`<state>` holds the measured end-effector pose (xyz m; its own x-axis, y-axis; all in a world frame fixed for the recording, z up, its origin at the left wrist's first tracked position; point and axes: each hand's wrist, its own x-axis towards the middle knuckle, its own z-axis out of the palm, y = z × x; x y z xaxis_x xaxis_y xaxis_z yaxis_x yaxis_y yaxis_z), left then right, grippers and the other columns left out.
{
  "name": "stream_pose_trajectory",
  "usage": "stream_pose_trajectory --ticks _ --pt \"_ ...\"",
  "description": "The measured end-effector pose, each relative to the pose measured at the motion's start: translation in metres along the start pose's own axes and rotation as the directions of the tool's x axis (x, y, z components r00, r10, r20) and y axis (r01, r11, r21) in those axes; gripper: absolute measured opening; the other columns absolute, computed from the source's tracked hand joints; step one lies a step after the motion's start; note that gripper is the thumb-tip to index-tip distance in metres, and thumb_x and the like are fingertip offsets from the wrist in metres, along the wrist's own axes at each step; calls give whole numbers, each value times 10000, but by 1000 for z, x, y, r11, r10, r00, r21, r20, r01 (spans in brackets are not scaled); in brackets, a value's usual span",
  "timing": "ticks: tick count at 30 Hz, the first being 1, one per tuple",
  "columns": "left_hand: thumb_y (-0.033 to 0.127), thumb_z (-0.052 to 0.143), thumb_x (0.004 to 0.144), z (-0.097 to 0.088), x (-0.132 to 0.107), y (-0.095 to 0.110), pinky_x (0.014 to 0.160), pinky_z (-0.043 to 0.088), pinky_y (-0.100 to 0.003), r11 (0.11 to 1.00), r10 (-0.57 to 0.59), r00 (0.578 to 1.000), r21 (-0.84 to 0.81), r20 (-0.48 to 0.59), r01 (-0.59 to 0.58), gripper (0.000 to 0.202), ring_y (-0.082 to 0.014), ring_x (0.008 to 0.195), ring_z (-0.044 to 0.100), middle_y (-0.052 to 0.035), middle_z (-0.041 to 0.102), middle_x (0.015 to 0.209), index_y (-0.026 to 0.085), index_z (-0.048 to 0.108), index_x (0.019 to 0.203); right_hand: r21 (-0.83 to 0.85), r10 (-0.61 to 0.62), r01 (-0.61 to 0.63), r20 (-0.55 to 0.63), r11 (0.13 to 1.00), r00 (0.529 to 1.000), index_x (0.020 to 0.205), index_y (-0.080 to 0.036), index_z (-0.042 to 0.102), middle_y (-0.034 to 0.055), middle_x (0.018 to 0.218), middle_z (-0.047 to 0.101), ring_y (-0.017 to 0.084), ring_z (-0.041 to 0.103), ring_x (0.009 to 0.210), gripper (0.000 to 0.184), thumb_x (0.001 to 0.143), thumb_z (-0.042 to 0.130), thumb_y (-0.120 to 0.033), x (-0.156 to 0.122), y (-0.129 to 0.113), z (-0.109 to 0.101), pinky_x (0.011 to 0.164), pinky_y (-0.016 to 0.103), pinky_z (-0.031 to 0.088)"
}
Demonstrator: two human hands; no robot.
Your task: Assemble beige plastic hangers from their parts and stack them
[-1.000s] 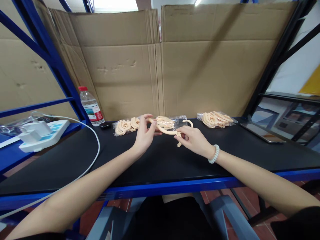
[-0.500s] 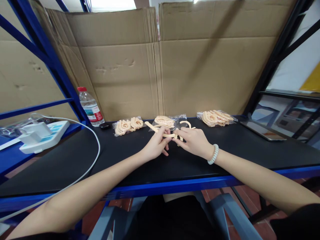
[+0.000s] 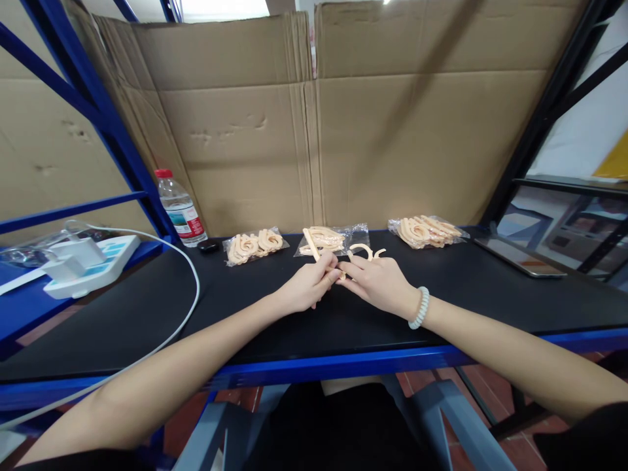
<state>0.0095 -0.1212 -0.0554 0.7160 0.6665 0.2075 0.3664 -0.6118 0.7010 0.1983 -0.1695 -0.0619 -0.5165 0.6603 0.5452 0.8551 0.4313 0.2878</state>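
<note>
plainly, a black worktop (image 3: 265, 333) edged in blue stretches before tall brown cardboard (image 3: 392, 150), with blue metal framing (image 3: 116, 147) left of the cardboard and dark framing (image 3: 524, 150) right of it. in front of the cardboard, the left hand (image 3: 307, 286) and right hand (image 3: 380, 281) both have fingers pinched on a cream piece (image 3: 311, 244), smooth, slim and rod-like, tilted, its lower end mostly hidden.

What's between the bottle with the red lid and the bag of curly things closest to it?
A small black thing lies on the tabletop between the bottle and that bag, as the head view shows; it's too small to name.
</note>
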Motion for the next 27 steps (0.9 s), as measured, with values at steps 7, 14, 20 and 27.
stream_pose_trajectory --ticks 7,14,20,27 --pt "318 338 924 -2 0 3 344 374 -172 995 78 997 66 -11 -77 169 -77 366 454 57 445 565 201 387 813 65 -51 51 -10 997 999 1003 -168 623 47 827 635 146 536 622 310 945 414 -391 0 1 2 512 295 208" --pt "368 347 927 6 2 1 321 348 -137 984 93 995 -148 -46 -99 226 -64 329 449 78 435 490 195 361 783 55 -60 59 11 997 998 930 -149 620 68 802 655 139 531 576 385 962 360 -431 1 4 5 511 292 200" --pt "369 405 907 8 2 2 314 369 -143 924 97 993 -365 -67 -114 200 -66 327 427 85 442 475 199 357 812 465 30 -27 0 885 1000 793 -166 589 7 684 605 106 499 574 297 948 418 -353 5 4 3 545 239 292" --pt "419 493 873 4 4 -3 407 462 -191 900 62 998 -435 31 -43 257 -78 436 500 62 487 568 196 368 840 772 157 -135 46 621 987 845 -159 574 0 726 528 117 460 631 304 947 391 -380 13 32 -2 585 238 372"
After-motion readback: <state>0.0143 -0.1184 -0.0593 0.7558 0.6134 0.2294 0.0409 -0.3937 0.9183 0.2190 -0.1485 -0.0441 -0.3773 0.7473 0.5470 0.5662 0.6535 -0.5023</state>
